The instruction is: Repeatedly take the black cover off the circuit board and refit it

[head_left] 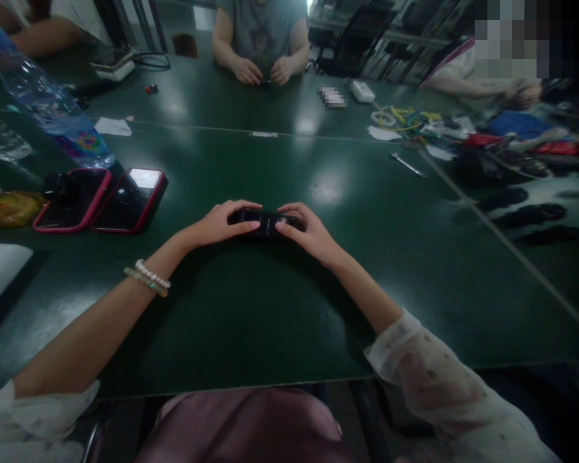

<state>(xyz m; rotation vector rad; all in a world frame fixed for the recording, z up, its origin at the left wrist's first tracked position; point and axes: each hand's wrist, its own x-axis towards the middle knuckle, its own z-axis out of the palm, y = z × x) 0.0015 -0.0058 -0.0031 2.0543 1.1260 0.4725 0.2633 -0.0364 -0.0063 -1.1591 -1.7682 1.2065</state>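
A small black box-shaped device (pixel 267 224) with faint light markings lies across the middle of the green table (pixel 251 308). My left hand (pixel 222 222) grips its left end, thumb along the near side and fingers over the far edge. At the other end, my right hand (pixel 309 231) holds it the same way, its thumb near a small pale patch on the device. The exact kind of device cannot be made out. Beaded bracelets (pixel 147 278) circle my left wrist.
Two phones in red cases (pixel 128 202) lie left, beside a tilted-looking water bottle (pixel 53 106). A white object (pixel 0 270) sits at the left edge. A wrench-like metal tool (pixel 408 165) and tangled cables (pixel 405 119) lie right. Across the table a person (pixel 263 38) sits.
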